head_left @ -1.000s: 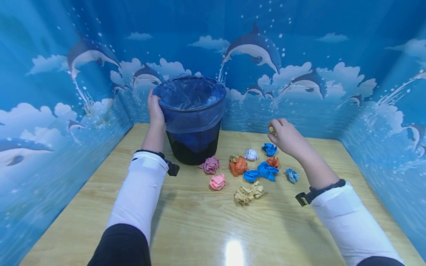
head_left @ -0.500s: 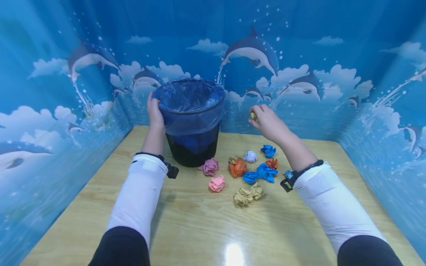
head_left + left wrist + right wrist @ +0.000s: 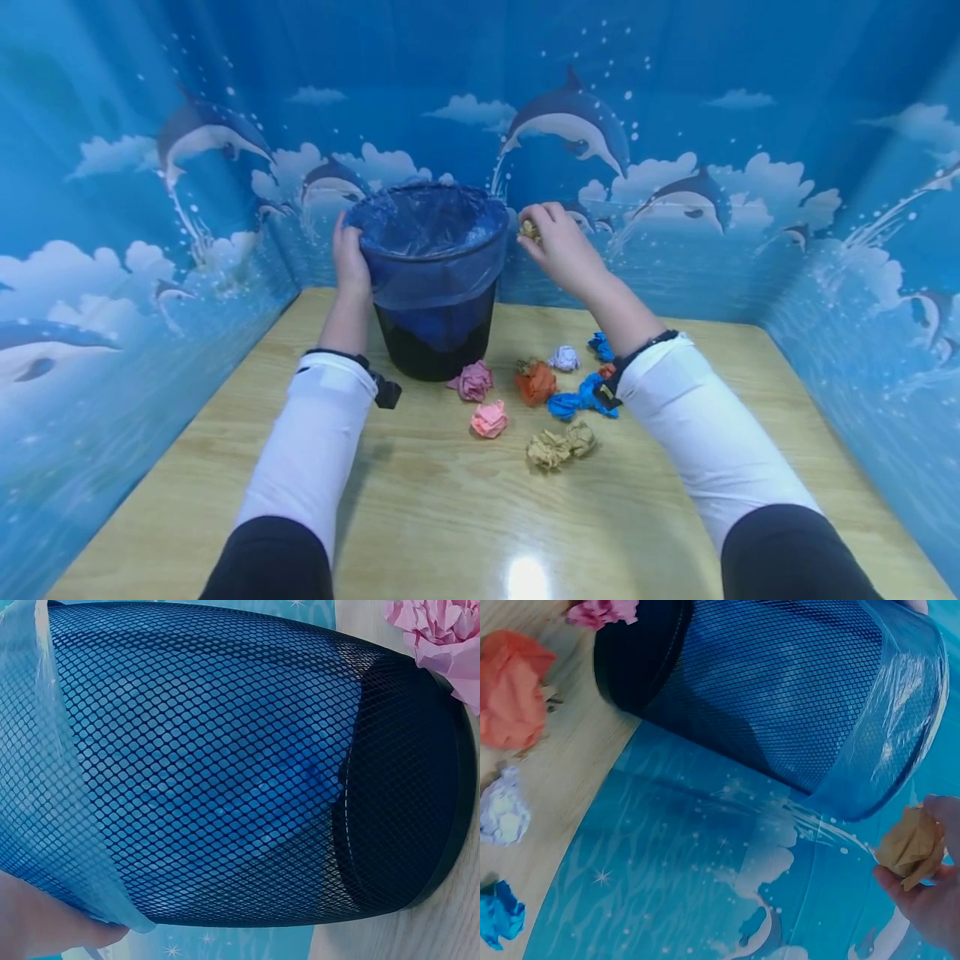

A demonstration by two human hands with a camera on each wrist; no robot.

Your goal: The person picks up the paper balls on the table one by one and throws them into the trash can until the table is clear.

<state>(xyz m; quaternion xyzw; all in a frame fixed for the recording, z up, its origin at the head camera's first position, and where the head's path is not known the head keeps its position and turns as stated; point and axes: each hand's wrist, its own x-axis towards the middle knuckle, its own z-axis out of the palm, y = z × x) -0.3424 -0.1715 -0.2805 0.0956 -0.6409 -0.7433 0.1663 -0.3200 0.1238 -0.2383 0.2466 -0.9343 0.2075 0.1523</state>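
Observation:
Between the fingertips and thumb of my right hand (image 3: 561, 248) is a yellowish-brown crumpled paper ball (image 3: 913, 846). That hand is raised just right of the rim of a black mesh wastebasket (image 3: 457, 321), apart from it. A blue plastic liner (image 3: 442, 271) is folded over the basket's rim. My left hand (image 3: 351, 258) holds the basket's upper left side, over the liner; part of its fingers is hidden. In the left wrist view only a bit of that hand (image 3: 52, 922) shows against the liner. The basket stands upright on the table.
On the wooden table (image 3: 450, 517) lie several crumpled paper balls: pink (image 3: 489, 418), mauve (image 3: 474, 381), orange (image 3: 536, 383), white (image 3: 565, 358), blue (image 3: 564, 406) and tan (image 3: 549, 451). My right forearm covers some of them. A dolphin-printed blue curtain (image 3: 420, 67) surrounds the table's back and sides.
My right hand has moved left and up with the tan paper ball, from above the right-hand paper balls to beside the basket's rim. The left hand stays on the basket.

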